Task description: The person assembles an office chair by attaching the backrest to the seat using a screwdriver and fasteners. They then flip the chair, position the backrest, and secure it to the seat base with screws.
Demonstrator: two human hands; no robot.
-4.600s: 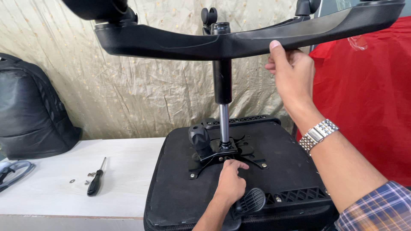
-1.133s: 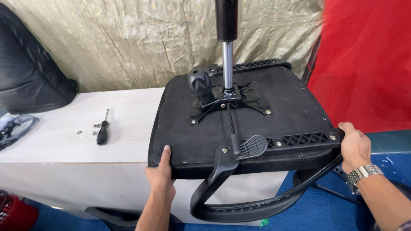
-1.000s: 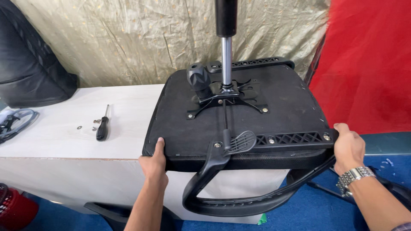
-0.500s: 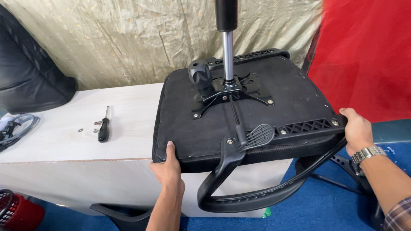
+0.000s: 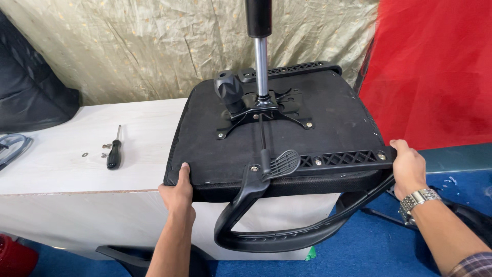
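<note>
An upturned black office chair seat (image 5: pixel 333 128) lies on a white table (image 5: pixel 66 169), its underside up. A metal mounting plate (image 5: pixel 266 110) with a gas lift column (image 5: pixel 260 56) stands in its middle, beside a black knob (image 5: pixel 229 90). A black armrest loop (image 5: pixel 287 233) hangs off the near edge, and a lever paddle (image 5: pixel 281 163) sits above it. My left hand (image 5: pixel 178 192) grips the seat's near left corner. My right hand (image 5: pixel 407 166) grips the near right corner by the armrest bracket; a metal watch is on that wrist.
A black-handled screwdriver (image 5: pixel 114 151) and a few small screws and washers (image 5: pixel 97 151) lie on the table left of the seat. A black bag (image 5: pixel 31 87) sits at the far left. Beige cloth hangs behind, red cloth (image 5: pixel 435 66) at the right. Blue floor lies below.
The chair base no longer fills the top of the view as it did earlier. Both hands have gone to the seat's near corners, and the seat has shifted slightly on the table.
</note>
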